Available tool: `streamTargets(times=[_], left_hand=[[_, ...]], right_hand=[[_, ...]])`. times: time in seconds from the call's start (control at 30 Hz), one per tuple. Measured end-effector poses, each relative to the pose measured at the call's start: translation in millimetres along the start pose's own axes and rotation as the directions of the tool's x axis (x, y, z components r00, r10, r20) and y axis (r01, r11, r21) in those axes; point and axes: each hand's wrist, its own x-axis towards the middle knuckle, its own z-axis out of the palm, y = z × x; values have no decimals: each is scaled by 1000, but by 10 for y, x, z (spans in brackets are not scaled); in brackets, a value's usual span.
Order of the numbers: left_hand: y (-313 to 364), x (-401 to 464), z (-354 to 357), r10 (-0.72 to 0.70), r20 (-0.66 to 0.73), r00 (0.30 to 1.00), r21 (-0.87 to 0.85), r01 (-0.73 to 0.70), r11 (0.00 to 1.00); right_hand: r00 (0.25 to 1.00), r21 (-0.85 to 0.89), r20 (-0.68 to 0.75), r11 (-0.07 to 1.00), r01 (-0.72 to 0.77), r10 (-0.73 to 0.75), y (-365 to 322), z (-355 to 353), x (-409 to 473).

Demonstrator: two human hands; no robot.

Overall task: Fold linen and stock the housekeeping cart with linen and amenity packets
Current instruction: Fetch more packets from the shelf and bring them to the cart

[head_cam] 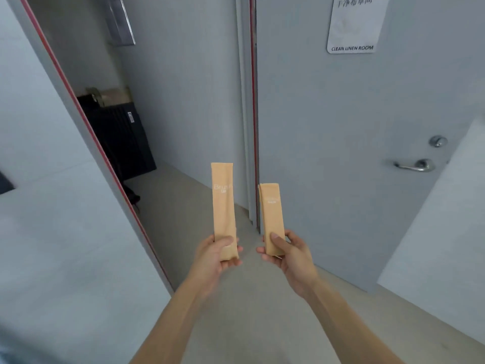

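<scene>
Two tan paper amenity packets stand upright in front of me. My left hand (219, 254) grips the lower end of the taller packet (223, 203), thumb across its front. My right hand (284, 252) holds the shorter packet (271, 211) the same way, thumb pressed on its face. Both packets carry faint white print. The two hands are a short gap apart at mid-frame, arms stretched forward. No cart or linen is in view.
A grey door (341, 153) with a metal lever handle (414, 165) and a "Clean Linen Room" sign (353, 24) stands to the right. On the left an opening shows a dark suitcase (118, 137) on the floor beside a red-edged door frame (105, 153).
</scene>
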Motion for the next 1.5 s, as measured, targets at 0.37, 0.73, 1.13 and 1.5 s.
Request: streamTargets(times=[0.37,0.73,1.13,1.5], left_hand=[[1054,2354,230,89,-251,964,-41,-103,994],[1634,4635,-801,78,-322,943,-178,-141,974],[3001,7200,-1662,93,-306,947,-200,-159,967],[3866,9340,-2461,125,-461,878,-125,-203,971]], right_hand=[[974,-95,216,994,-55,75,-588,753,2922],[965,-166,251,986,-36,77,-183,1903,5257],[966,-193,250,981,-15,64,-205,3526,7790],[919,-213,375,976,-40,119,165,4726,10358]])
